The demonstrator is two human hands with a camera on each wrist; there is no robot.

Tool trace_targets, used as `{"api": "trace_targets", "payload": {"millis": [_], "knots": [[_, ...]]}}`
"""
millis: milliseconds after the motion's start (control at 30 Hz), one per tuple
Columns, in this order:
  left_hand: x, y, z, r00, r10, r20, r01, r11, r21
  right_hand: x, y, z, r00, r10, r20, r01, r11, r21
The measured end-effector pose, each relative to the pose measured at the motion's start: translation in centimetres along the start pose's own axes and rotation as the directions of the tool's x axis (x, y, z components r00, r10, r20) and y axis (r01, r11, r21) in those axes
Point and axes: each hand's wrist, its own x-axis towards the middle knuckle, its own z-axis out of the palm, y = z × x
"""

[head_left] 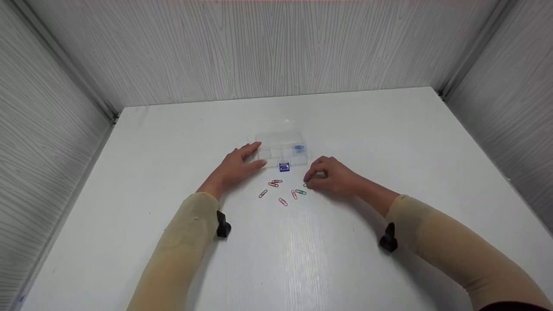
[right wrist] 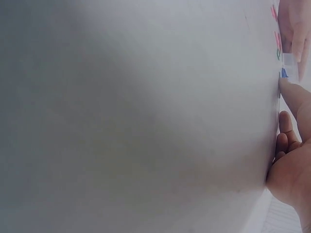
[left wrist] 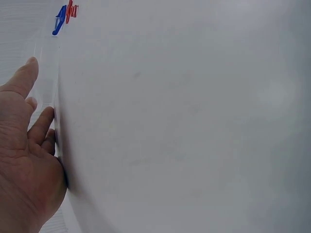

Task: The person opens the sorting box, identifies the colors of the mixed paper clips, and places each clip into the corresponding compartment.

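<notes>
A clear plastic compartment box (head_left: pixel 276 140) lies on the table with its lid raised at the back and a blue latch (head_left: pixel 284 167) at its front. Blue paper clips (head_left: pixel 298 148) sit in a right-hand compartment. My left hand (head_left: pixel 236 166) rests against the box's left end, thumb at the front corner and fingers along the side, all fairly straight. To the right of the loose clips, my right hand (head_left: pixel 332 177) pinches a green paper clip (head_left: pixel 305 185) between thumb and forefinger at the table surface. The left wrist view shows the left thumb (left wrist: pixel 24 80) extended beside the clear plastic.
Several loose paper clips lie in front of the box: red ones (head_left: pixel 273 184), a pink one (head_left: pixel 283 201), another pink one (head_left: pixel 294 194) and a green one (head_left: pixel 300 192). A dark red clip (head_left: pixel 262 193) lies at the left. Pale wood-grain panels (head_left: pixel 276 52) surround the white table (head_left: pixel 281 259).
</notes>
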Motion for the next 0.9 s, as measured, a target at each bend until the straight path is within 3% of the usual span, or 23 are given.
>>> {"api": "trace_targets", "payload": {"millis": [133,900], "knots": [[-0.07,-0.06,0.0,1.0,0.003,-0.001,-0.003,1.0,-0.01,0.05,0.07,0.11,1.0,-0.026,-0.004,0.026,1.0,0.003],[0.11,-0.04,0.07,1.0,-0.004,0.001,0.004,1.0,0.001,0.04,0.24,0.03,1.0,-0.005,0.009,0.005,1.0,0.011]]}}
